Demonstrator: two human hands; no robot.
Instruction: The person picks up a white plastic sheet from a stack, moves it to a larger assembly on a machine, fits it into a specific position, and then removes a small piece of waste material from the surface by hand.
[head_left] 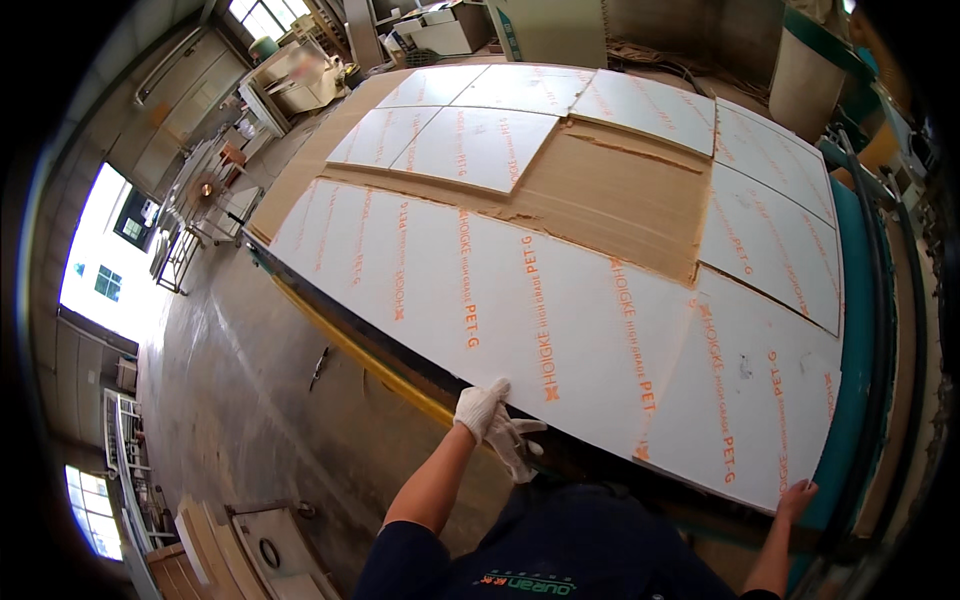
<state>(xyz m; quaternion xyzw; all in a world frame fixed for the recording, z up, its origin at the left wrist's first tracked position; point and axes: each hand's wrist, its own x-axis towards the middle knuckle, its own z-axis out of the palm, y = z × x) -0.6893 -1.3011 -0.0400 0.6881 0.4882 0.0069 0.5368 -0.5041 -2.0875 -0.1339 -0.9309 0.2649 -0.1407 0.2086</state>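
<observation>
My left hand (481, 408) wears a white work glove and is at the near edge of a long white panel (440, 270). A second white glove (512, 447) hangs loosely from it, with its fingers dangling beside the panel edge. My bare right hand (797, 498) is closed at the near right corner of a smaller white panel (745, 375), which lies flat beside the long one. Its fingertips are on the corner, and the rest of the grip is partly hidden. Both panels carry rows of orange print.
Several more white panels (468, 147) lie around a bare brown board (620, 190) on the same stack. A yellow rail (370, 360) runs along the stack's left side. Wooden boards (215, 545) lean at lower left, and dark pipes (890, 300) run along the right.
</observation>
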